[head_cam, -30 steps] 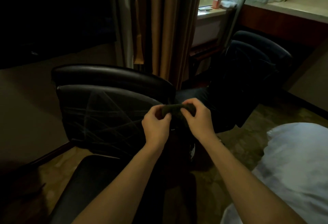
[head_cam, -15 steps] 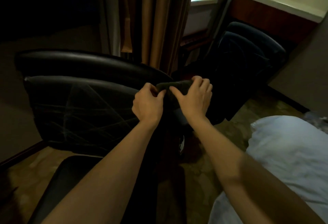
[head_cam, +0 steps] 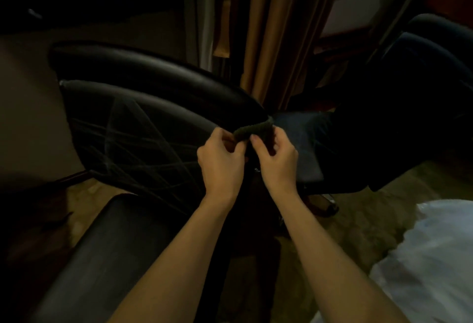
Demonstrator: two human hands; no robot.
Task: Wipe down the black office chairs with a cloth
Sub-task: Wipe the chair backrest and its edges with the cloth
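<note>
Dark cloth (head_cam: 254, 130) pinched between both hands just beyond the right end of the near chair's backrest (head_cam: 143, 128), long axis running left to right, slightly raised toward the right. Left hand (head_cam: 221, 161) gripping the lower-left end with curled thumb and fingers; right hand (head_cam: 277, 159) pinching the right part, thumb up against the fabric. Backrest lying left of the grip, top edge (head_cam: 158, 77) curving up and away; left hand the nearer to it. Seat (head_cam: 107, 251) below and left. Second black chair (head_cam: 414, 97) off to the right, farther back. Open room leftward across the backrest; curtain (head_cam: 268, 28) close behind, white bedding (head_cam: 435, 258) crowding the lower right.
</note>
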